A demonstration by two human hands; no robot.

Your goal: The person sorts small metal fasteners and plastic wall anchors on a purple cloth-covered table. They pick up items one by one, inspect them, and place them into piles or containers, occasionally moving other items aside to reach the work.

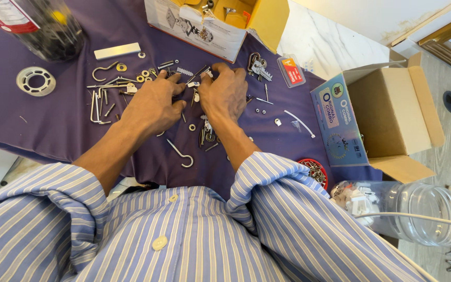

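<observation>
two hands, two cardboard boxes, two jars, one tape roll

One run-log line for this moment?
left hand: on small hardware | right hand: fingertips on small hardware | surface: purple cloth | nearby: hook screw

A single head-worn camera looks steeply down and forward, close over a purple cloth, with the wearer's striped shirt nearest.

Purple cloth covers the bench; silver screws and hooks at centre. Blue-and-white striped shirt at six o'clock; brown cardboard box at three o'clock.
</observation>
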